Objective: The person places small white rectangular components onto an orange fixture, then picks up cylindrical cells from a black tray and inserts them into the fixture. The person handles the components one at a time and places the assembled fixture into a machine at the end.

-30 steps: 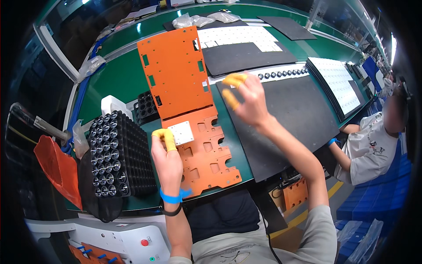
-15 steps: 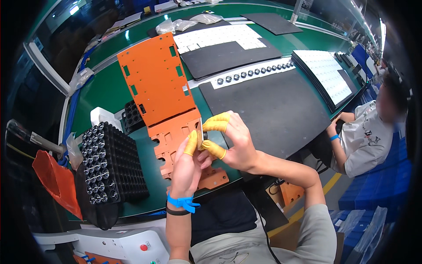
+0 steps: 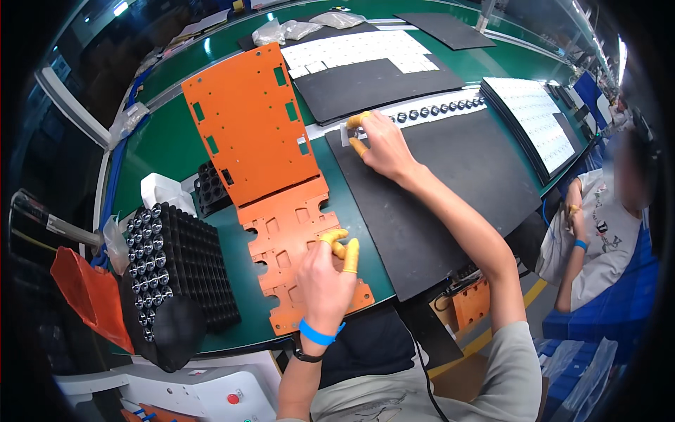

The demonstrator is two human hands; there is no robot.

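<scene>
Reaching out to the left end of a white strip point(image 3: 425, 118), my right hand point(image 3: 385, 146) has its thumb and forefinger, in yellow finger cots, closed about a small dark round part point(image 3: 356, 132). Other round black parts point(image 3: 434, 110) stand in a row along that strip. My left hand point(image 3: 326, 280) hovers over the lower section of an orange plate fixture point(image 3: 288, 243). Its yellow-cotted fingers are curled in; whatever lies between them is hidden. The fixture's upper orange panel point(image 3: 249, 126) is tilted up behind.
Left of the fixture stands a black tray stack point(image 3: 197, 271) filled with shiny round parts. A black mat point(image 3: 436, 190) covers the right side. White sheets of parts point(image 3: 531, 116) lie on dark boards farther right. Another person point(image 3: 590, 225) sits at the right.
My hands were together over the fixture, handling a small part. My right hand has moved away to the strip; my left has drawn slightly nearer and right. The other person's hands have shifted.
</scene>
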